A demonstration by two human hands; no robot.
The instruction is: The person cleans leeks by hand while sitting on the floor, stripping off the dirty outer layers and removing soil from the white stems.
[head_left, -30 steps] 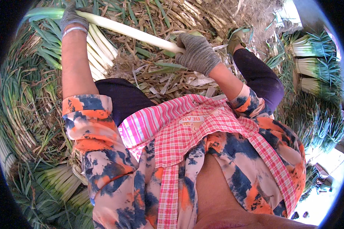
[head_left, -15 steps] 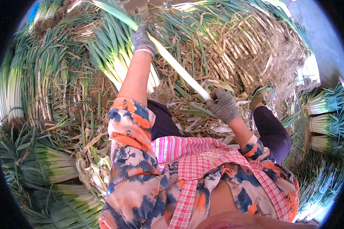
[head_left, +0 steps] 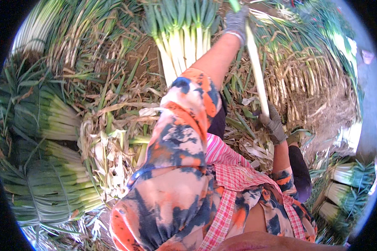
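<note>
A long green onion (head_left: 256, 67) with a clean white stalk is stretched between my two gloved hands. My left hand (head_left: 236, 24), in a grey glove, is closed round it at the far end, where the white turns green. At the near end my right hand (head_left: 273, 125), also gloved in grey, has its fingers curled round the white base. Left of the held stalk lies a pile of clean green onions (head_left: 184, 46), white ends toward me. Dry peeled leaves (head_left: 255, 148) lie beneath my right hand.
Untrimmed green onions with bushy roots (head_left: 314, 88) lie at the right. Large tied bundles (head_left: 54, 184) are stacked at the left, smaller bundles (head_left: 347, 180) at the lower right. Leaf scraps (head_left: 109, 161) litter the ground beside my left sleeve.
The view has swung, shifting the scene. The held green onion now stands steeper in the picture instead of slanting across it. Both hands still grip it.
</note>
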